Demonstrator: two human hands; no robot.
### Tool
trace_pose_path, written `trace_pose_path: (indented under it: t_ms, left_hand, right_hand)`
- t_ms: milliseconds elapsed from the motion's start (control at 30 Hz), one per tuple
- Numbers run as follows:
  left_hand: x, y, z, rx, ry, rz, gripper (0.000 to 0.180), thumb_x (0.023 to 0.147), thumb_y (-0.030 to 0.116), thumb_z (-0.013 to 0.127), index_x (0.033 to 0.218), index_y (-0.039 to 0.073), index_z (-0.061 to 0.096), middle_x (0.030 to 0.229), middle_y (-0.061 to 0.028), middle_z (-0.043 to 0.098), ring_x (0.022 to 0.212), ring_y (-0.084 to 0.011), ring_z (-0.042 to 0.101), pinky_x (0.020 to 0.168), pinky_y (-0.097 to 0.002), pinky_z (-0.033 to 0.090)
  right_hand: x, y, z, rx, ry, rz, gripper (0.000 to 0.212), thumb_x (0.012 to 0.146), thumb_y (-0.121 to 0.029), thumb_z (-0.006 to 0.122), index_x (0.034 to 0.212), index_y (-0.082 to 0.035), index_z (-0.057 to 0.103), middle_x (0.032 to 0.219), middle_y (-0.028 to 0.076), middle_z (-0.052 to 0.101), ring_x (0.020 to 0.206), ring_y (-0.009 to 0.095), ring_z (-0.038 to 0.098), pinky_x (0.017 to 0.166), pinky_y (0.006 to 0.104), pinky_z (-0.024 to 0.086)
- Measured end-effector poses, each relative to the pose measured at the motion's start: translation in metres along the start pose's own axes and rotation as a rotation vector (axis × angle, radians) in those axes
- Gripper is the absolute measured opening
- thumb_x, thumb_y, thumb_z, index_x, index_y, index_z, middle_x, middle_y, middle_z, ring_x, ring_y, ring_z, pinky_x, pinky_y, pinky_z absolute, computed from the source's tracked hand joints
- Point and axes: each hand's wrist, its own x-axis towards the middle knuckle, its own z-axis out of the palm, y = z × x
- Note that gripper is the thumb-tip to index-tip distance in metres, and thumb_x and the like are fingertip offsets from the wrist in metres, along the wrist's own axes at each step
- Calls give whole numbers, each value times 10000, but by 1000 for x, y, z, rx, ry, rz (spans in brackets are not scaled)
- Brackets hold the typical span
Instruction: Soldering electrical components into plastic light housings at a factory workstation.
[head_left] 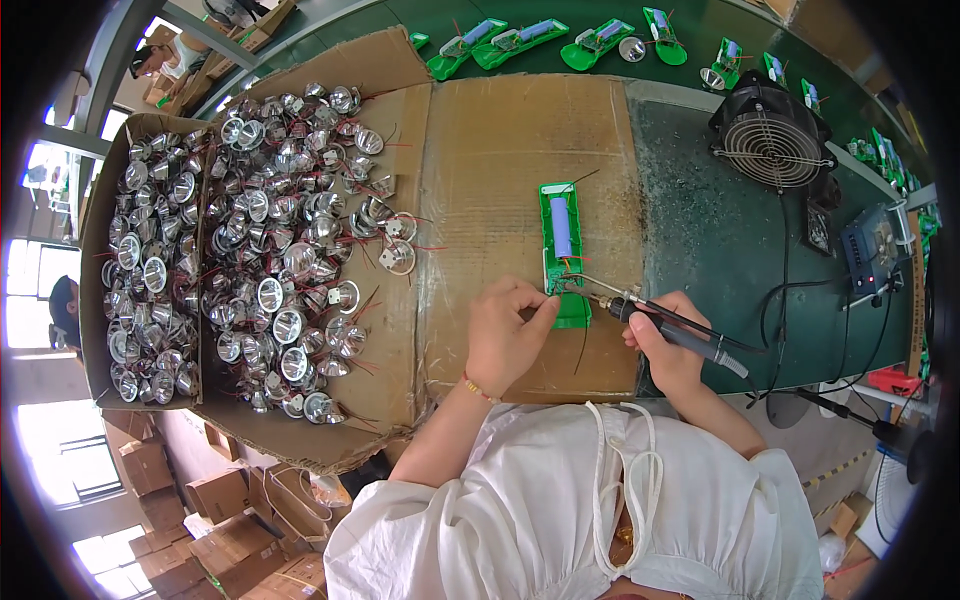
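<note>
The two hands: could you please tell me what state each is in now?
Left hand: at the green housing; its grip cannot be told.
Right hand: closed, holding the soldering iron.

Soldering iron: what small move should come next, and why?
Probably steady the iron over the green case, just clear of the left hand: the right hand grips it, it points in close to the left fingers, and contact there is too small to make out.

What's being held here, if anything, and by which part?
The right hand holds a soldering iron by its handle. The left hand has its fingertips at the green casing; whether they pinch anything cannot be told.
</note>
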Motion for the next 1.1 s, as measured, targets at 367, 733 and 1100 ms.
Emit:
trace_pose_path:
  t_ms: [367, 733, 1100]
  left_hand:
    - [3, 3, -2, -5, -36, -14, 126, 720, 136, 647, 663, 25, 632, 701, -100, 572, 626, -227, 539, 562, -316, 426]
    - [10, 8, -6, 108, -125, 47, 149, 731, 158, 653, 656, 31, 626, 695, -88, 554, 641, -238, 543, 564, -337, 424]
    - [12, 12, -6, 179, -152, 48, 157, 731, 165, 653, 647, 35, 624, 697, -82, 546, 630, -242, 544, 550, -354, 416]
  right_hand:
    - [-5, -6, -7, 30, 88, 6, 117, 818, -68, 574, 858, 9, 494, 662, 93, 586, 550, 113, 566, 494, 219, 469]
    - [-6, -6, -11, 42, 35, 61, 151, 805, -80, 610, 844, 25, 510, 708, 102, 599, 608, 111, 585, 532, 225, 482]
    - [-8, -3, -13, 11, 22, 50, 139, 802, -65, 605, 833, 23, 502, 691, 99, 599, 593, 105, 574, 543, 234, 483]
